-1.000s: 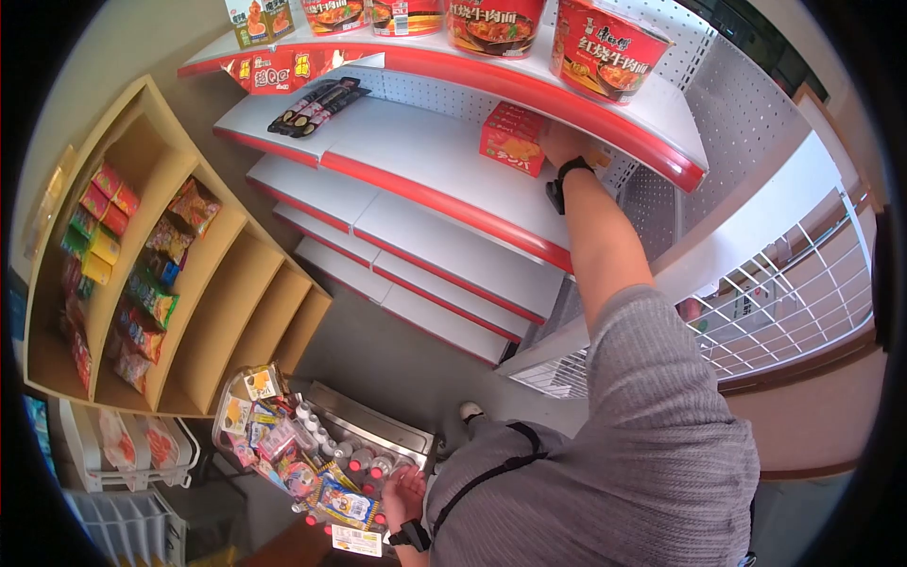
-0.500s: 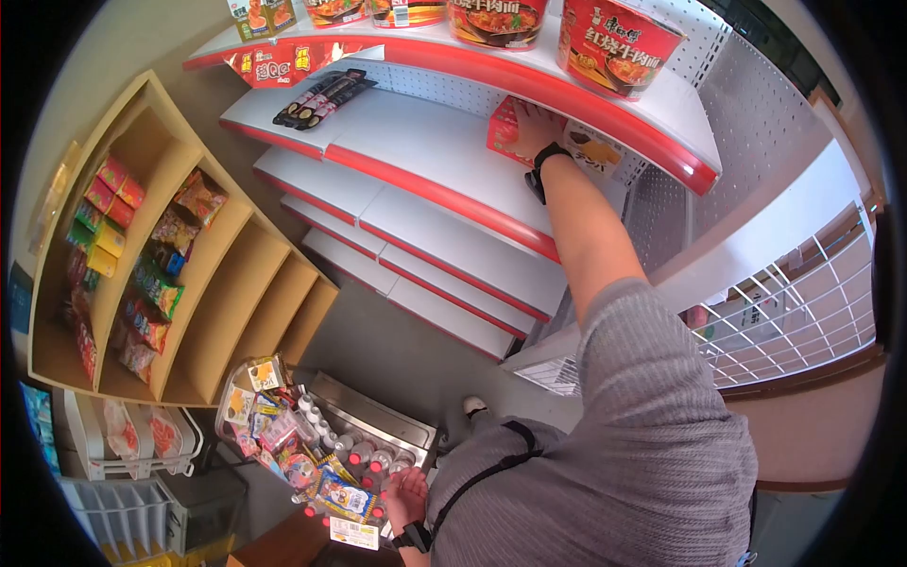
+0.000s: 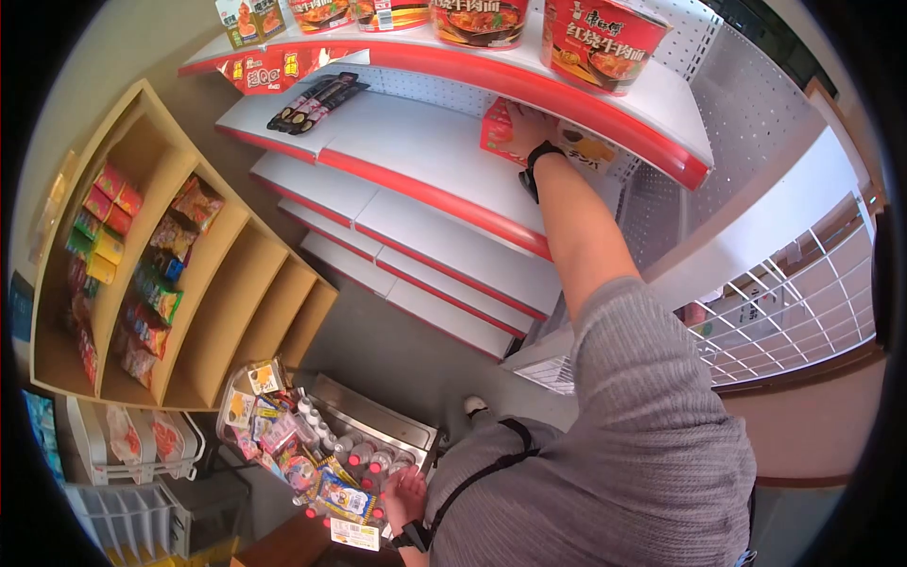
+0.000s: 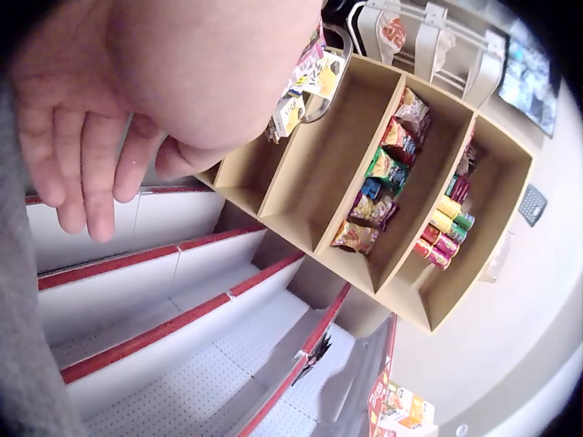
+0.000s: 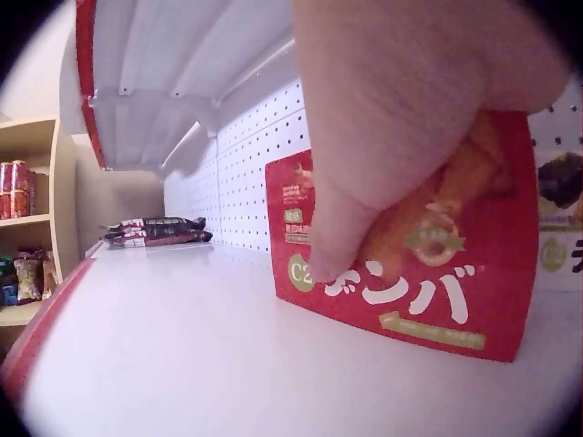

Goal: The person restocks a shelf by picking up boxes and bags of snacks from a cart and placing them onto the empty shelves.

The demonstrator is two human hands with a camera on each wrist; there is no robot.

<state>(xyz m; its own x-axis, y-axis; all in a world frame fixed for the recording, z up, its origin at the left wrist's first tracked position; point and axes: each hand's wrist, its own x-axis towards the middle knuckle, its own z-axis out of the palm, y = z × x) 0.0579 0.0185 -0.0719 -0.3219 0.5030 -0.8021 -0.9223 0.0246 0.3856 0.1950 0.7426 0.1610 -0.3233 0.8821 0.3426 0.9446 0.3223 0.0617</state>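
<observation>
On the upper shelf, my right hand (image 3: 531, 132) lies over the red box (image 3: 494, 132), beside a white-and-yellow box (image 3: 586, 148). In the right wrist view, the thumb of the right hand (image 5: 392, 118) rests against the front of the red box (image 5: 437, 305), which stands upright on the shelf; the other fingertips are hidden. My left hand (image 3: 404, 493) hangs relaxed beside the loaded cart, palm up and holding nothing. The left wrist view shows the fingers of the left hand (image 4: 100, 118) loosely extended.
Red noodle tubs (image 3: 605, 45) stand on the shelf above. Dark packets (image 3: 316, 104) lie at the left of the upper shelf. Snack bags (image 3: 156, 293) fill parts of a wooden rack (image 3: 213, 312). Bottles (image 3: 364, 454) and packets crowd the cart; a white wire grid (image 3: 779, 302) is at right.
From the right side of the red boxes, my right hand has moved left and over them, uncovering the white-and-yellow box. The left hand has hardly moved.
</observation>
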